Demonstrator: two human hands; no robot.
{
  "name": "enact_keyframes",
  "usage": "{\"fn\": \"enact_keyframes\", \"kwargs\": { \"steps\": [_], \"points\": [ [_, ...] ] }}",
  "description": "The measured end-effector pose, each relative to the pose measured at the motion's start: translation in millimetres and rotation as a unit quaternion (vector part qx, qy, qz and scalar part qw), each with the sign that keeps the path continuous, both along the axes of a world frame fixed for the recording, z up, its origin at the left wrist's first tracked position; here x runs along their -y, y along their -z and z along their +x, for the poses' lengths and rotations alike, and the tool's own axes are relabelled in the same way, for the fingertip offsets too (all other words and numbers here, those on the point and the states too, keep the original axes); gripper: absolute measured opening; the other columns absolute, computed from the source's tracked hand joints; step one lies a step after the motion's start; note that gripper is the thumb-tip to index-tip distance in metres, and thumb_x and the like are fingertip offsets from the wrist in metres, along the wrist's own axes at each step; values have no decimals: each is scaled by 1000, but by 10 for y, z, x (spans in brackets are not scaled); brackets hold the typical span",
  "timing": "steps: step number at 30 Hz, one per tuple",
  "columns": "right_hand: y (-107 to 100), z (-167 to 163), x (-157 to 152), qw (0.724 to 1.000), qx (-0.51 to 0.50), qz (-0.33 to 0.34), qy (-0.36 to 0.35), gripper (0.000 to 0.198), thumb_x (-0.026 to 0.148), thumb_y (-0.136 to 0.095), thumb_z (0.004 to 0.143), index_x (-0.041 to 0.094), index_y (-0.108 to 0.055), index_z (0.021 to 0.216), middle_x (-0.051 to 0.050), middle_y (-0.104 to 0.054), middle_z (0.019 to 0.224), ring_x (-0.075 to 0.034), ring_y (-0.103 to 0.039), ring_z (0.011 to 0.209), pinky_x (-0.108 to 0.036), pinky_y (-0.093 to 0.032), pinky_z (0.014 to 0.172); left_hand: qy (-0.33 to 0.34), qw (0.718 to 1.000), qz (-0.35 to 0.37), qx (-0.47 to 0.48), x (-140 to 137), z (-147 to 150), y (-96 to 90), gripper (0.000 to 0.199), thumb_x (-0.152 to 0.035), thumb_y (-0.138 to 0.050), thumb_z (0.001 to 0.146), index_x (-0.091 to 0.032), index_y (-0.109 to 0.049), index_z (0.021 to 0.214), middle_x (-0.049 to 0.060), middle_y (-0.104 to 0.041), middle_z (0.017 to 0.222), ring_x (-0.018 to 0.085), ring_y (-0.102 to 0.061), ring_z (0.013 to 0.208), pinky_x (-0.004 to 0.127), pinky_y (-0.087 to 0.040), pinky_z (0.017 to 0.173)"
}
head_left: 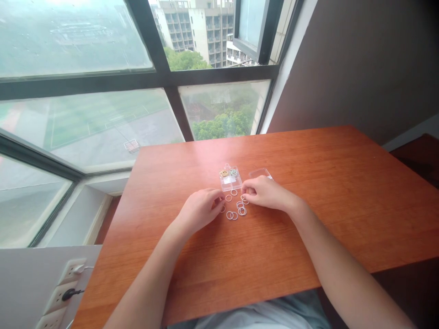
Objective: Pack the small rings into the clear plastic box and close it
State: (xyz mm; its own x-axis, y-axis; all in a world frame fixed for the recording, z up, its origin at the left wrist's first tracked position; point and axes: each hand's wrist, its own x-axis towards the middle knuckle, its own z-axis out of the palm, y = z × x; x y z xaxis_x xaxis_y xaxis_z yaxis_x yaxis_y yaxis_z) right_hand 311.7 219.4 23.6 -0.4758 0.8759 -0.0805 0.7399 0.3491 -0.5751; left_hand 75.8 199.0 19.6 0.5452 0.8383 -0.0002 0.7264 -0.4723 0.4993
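Observation:
Several small white rings (pixel 235 211) lie scattered on the reddish wooden table (pixel 308 219), between my hands. My left hand (pixel 200 211) rests on the table at the left of the rings, fingers curled, its fingertips touching one ring. My right hand (pixel 264 193) is at the right of the pile, with thumb and forefinger pinched on a white ring at the pile's edge. Just behind the rings stands a small clear plastic box (pixel 230 178) holding gold and silver rings. Its clear lid (pixel 259 173) lies to the right, partly hidden by my right hand.
A large window (pixel 137 82) with dark frames runs behind the table, and a brown wall stands at the right. Wall sockets (pixel 66 288) with plugged cables sit on the white ledge at the lower left. The table's near edge is against my body.

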Motion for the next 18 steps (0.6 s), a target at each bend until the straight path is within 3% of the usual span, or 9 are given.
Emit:
{"fn": "enact_keyframes", "kwargs": {
  "steps": [7,12,18],
  "points": [
    [97,-125,-102,978,-109,95,150,10,25,-59,81,19,-67,81,5,-56,57,-9,-50,55,-22,-37,59,-12,1000,8,-2,17,40,32,14,-22,-50,88,-22,-64,90,0,-68,82,13,-59,70,23,-41,64],
    [184,-145,-135,974,-114,108,161,11,25,-59,81,19,-68,81,5,-58,58,-10,-52,55,-22,-38,60,-28,999,21,-8,38,113,52,14,-23,-49,89,-23,-63,91,0,-66,85,13,-59,68,23,-40,63],
    [110,-53,-134,975,-97,106,167,12,26,-58,81,19,-68,80,4,-57,57,-10,-51,55,-22,-36,57,-10,1000,14,1,80,181,31,10,-19,-51,87,-22,-60,84,-1,-65,88,10,-56,64,21,-38,59]
  ]
}}
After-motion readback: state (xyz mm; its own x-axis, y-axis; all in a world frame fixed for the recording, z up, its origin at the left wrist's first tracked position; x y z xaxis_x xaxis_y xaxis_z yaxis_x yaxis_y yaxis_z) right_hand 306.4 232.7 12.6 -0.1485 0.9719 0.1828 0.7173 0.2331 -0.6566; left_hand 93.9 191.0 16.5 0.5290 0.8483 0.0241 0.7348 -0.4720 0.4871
